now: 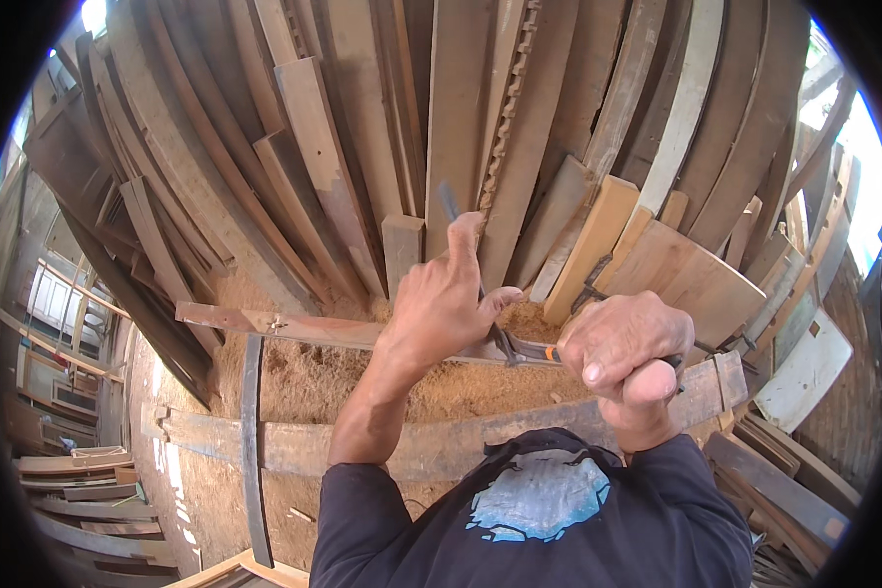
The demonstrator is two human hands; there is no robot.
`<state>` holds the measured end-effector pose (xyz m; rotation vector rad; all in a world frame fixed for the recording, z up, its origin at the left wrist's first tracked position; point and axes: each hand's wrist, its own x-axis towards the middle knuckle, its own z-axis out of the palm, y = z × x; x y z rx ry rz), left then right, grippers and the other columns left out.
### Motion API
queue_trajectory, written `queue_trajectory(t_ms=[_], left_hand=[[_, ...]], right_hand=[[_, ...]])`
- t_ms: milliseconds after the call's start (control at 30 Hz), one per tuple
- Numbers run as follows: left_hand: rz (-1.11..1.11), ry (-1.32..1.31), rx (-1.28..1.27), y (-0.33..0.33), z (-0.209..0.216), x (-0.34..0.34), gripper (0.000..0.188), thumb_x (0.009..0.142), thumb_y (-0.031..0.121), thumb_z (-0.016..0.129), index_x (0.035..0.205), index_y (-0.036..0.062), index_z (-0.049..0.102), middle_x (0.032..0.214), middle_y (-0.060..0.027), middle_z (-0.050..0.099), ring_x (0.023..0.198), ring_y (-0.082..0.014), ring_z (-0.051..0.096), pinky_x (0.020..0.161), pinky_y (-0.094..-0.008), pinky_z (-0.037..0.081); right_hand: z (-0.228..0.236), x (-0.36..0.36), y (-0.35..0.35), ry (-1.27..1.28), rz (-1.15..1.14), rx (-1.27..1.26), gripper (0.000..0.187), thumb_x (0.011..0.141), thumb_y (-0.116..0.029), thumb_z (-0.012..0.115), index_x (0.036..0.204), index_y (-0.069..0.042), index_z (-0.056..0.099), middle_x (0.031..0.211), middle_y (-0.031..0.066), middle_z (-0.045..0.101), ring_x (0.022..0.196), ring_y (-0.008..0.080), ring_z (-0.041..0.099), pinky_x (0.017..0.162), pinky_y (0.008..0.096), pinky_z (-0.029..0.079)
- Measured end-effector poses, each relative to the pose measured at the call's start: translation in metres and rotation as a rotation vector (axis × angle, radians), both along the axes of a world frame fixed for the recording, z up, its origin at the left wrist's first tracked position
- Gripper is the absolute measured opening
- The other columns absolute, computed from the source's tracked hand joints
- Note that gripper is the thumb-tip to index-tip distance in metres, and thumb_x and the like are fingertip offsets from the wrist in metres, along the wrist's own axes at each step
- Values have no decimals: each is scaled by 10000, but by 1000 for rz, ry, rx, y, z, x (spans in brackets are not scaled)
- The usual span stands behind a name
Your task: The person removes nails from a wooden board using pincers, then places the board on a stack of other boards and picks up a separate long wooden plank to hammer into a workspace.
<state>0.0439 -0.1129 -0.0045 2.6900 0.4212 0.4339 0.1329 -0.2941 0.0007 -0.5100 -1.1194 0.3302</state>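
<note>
No text, label, brand, number or sign can be read on anything in view.

Cannot follow the grey bar (448, 199) behind the left hand (439, 306). Cannot identify the tool (533, 349) with 1 orange mark, partly covered by the right hand (625, 345). Cannot see tops of tall boards (458, 98), cut by upper edge.

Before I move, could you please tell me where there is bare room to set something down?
On the brown sawdust between the reddish wooden rail and the weathered wooden beam, from the narrow dark strip to the left forearm. Crowded: among the leaning brown planks and around the right hand.
</note>
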Motion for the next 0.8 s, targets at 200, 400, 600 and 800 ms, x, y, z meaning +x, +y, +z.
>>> queue_trajectory(t_ms=[200, 400, 600, 800], left_hand=[[-250, -503, -102, 1, -17, -2, 679, 895, 102, 743, 1386, 17, 282, 943, -196, 636, 824, -375, 691, 732, -468, 546], [-356, -594, -293, -16, -10, -16, 720, 876, 96, 777, 1428, 21, 320, 981, -159, 682, 921, -261, 719, 827, -393, 567], [-461, -353, -336, -18, -6, -20, 882, 831, 152, 830, 1528, 51, 301, 1075, -129, 726, 1011, -248, 725, 895, -395, 566], [-661, -304, -208, -13, -5, -15, 893, 833, 80, 792, 1571, 105, 290, 1135, -160, 687, 1008, -310, 697, 857, -418, 567]], right_hand=[[-1, -4, 14, -80, -179, 0, 482, 1025, -392, 598, 858, 54, 673, 655, 51, 599, 483, 93, 496, 443, 254, 387], [18, -6, -3, 183, -138, -43, 495, 1052, -461, 501, 999, 21, 599, 530, -72, 336, 417, 27, 276, 398, 238, 229], [21, -24, -33, 106, -340, -221, 529, 1017, -526, 539, 984, 0, 585, 529, -66, 380, 424, 22, 312, 405, 230, 244], [5, -27, -31, 57, -453, -217, 539, 1009, -533, 548, 990, 4, 583, 548, -41, 435, 459, 31, 370, 428, 222, 278]])
